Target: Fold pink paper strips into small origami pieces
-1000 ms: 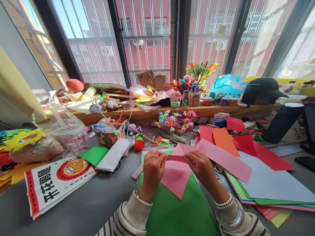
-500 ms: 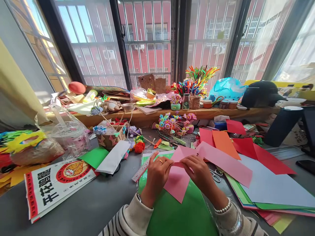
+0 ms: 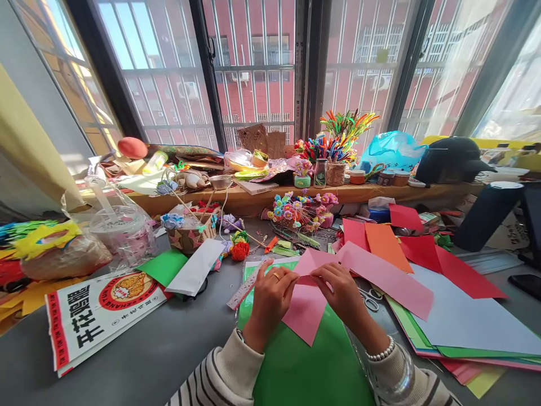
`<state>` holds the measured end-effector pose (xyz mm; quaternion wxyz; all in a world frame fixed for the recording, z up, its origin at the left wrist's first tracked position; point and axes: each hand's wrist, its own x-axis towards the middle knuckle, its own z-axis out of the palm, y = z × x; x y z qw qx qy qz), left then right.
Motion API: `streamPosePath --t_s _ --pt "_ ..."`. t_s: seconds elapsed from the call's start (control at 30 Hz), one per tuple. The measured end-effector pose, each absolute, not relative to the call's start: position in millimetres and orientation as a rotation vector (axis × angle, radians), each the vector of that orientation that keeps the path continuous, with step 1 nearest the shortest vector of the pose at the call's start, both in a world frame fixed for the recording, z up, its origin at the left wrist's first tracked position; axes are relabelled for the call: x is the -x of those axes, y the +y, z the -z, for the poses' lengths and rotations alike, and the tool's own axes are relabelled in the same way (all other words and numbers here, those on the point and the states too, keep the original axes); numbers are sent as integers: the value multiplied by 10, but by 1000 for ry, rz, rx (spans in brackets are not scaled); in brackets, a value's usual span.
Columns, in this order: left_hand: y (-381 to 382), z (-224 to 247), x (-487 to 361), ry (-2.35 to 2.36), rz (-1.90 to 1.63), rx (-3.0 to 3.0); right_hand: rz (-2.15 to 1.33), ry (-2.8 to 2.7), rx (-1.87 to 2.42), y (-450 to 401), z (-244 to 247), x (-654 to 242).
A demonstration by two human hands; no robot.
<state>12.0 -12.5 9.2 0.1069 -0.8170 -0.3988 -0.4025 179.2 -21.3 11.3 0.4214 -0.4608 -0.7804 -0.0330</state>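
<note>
A piece of pink paper [image 3: 306, 316] is held up between my two hands above a glossy green sheet [image 3: 313, 372], with a crease running across it at finger height. My left hand [image 3: 273, 296] pinches its left side, and my right hand [image 3: 338, 290] pinches the right side close by. The fingertips nearly meet, and they hide part of the crease. Under my left hand lies a clear ruler [image 3: 243, 292]. Scissors [image 3: 371, 300] rest just right of my right hand, beside a long pink strip of paper [image 3: 393, 285].
Coloured sheets [image 3: 473, 316] are stacked at the right, with red and orange pieces [image 3: 386, 248] behind. A printed paper bag [image 3: 110, 316] and a folded white paper [image 3: 196, 268] lie left. Craft flowers [image 3: 291, 211], a star-covered box [image 3: 190, 234] and a plastic cup [image 3: 122, 231] stand farther back.
My hands keep the same pinch on the pink paper, and its lower corner has risen very slightly. The whole view has shifted a little.
</note>
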Motion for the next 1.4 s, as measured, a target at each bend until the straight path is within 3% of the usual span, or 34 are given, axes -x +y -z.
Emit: streamPosePath --t_s 0.6,0.83,1.07,1.3,1.4 --pt "-68 -93 -35 -1360 1503 2006 51 -1830 1245 -211 -77 -1852" --pt "-170 -140 -187 -930 915 2533 -191 -1851 1202 -227 -106 -1817" --pt "-177 -82 -198 -989 924 2601 -517 -1689 1168 -251 -155 -1792" --pt "-207 -70 -218 -1178 1234 2651 -987 -1521 975 -305 -236 -1833" --pt "-225 -105 -207 -1351 1474 2791 -1015 -1535 852 -313 -258 -1842"
